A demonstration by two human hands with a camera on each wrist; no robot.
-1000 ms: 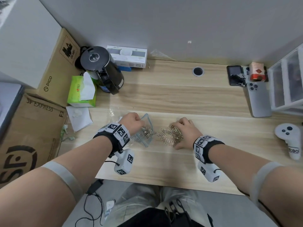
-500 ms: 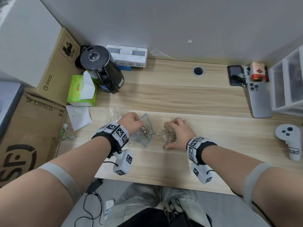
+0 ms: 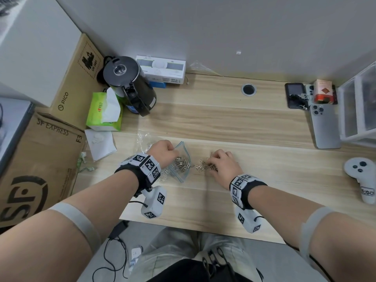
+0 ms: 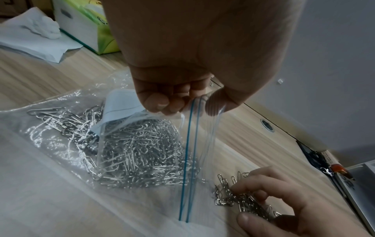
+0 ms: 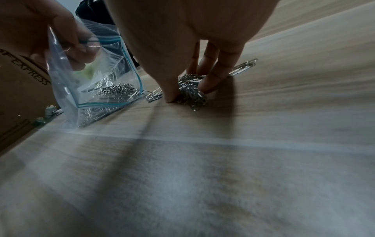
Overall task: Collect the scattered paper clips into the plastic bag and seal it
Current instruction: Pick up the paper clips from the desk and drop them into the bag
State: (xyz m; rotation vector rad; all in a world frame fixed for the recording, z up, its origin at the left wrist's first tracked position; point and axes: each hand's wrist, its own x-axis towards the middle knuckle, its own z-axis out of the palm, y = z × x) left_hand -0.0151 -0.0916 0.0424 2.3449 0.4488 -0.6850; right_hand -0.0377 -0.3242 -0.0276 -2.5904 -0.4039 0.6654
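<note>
A clear zip bag (image 3: pixel 179 169) (image 4: pixel 142 144) (image 5: pixel 93 83) with a blue seal line lies on the wooden desk (image 3: pixel 223 123), its mouth facing right and held up. My left hand (image 3: pixel 162 151) (image 4: pixel 178 99) pinches the upper lip of the mouth. Many silver clips (image 4: pixel 138 152) lie inside the bag. Just right of the mouth sits a pile of loose paper clips (image 3: pixel 203 166) (image 4: pixel 239 198) (image 5: pixel 191 91). My right hand (image 3: pixel 222 164) (image 5: pixel 188 89) curls thumb and fingers around that bunch on the desk. A few stray clips (image 5: pixel 243 66) lie beyond the fingers.
A black kettle (image 3: pixel 130 86), green tissue box (image 3: pixel 103 112) and cardboard boxes (image 3: pixel 36 167) stand at the left. A phone (image 3: pixel 324 127), white drawers (image 3: pixel 360 106) and a white controller (image 3: pixel 364 180) sit at the right. The desk's front edge (image 3: pixel 203 233) is near my wrists.
My right hand has slid left toward the bag mouth, sweeping the clip pile along and bunching it. The left hand keeps holding the bag's mouth in place.
</note>
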